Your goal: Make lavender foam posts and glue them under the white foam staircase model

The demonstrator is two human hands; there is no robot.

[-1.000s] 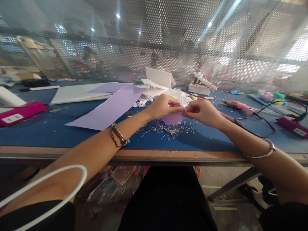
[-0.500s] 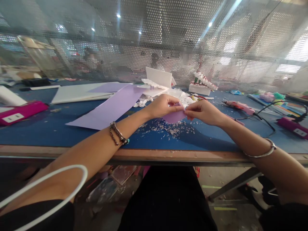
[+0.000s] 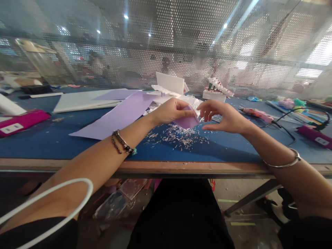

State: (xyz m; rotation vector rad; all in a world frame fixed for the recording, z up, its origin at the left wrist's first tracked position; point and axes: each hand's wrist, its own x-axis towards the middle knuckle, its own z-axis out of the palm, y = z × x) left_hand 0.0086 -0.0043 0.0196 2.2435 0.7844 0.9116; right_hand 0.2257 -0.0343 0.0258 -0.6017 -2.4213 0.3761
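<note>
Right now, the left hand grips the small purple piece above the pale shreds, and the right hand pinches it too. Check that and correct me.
One thing is wrong: the right hand isn't pinching it. The head view shows that hand open beside the small purple piece, which the left hand grips above the pale shreds.

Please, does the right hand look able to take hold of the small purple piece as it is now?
Probably yes: the right hand is open and close beside the small purple piece, whose free edge sticks out from the left hand; nothing visible stands between.
</note>
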